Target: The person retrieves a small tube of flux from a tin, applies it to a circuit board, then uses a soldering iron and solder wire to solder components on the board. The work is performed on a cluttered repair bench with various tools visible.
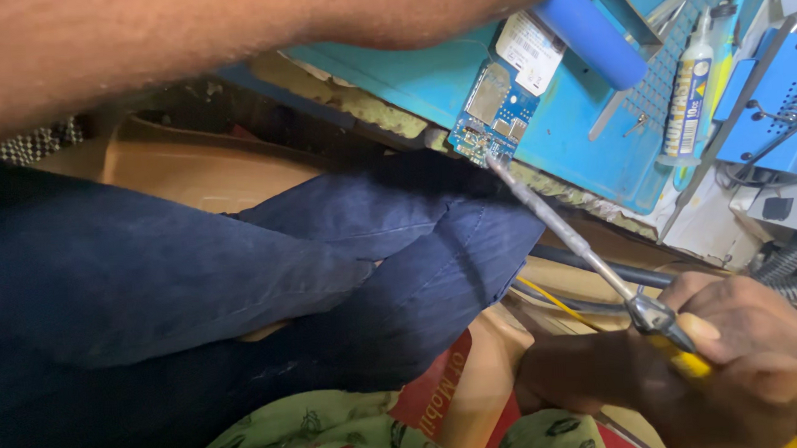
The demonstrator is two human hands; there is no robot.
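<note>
Soldering iron (pixel 574 234) applied to circuit board (pixel 494 112) at the desk (pixel 585 141) edge.
Right hand (pixel 741 351) fingers are closed round the yellow handle; left hand fingers are hidden.

A white rectangular label (pixel 529 52) is lying just above the blue circuit board (pixel 493 112). Right of the board, a white tube (pixel 688 91) with a yellow-and-dark label is lying. Below it, a red printed package (pixel 443 381) is showing.
</note>
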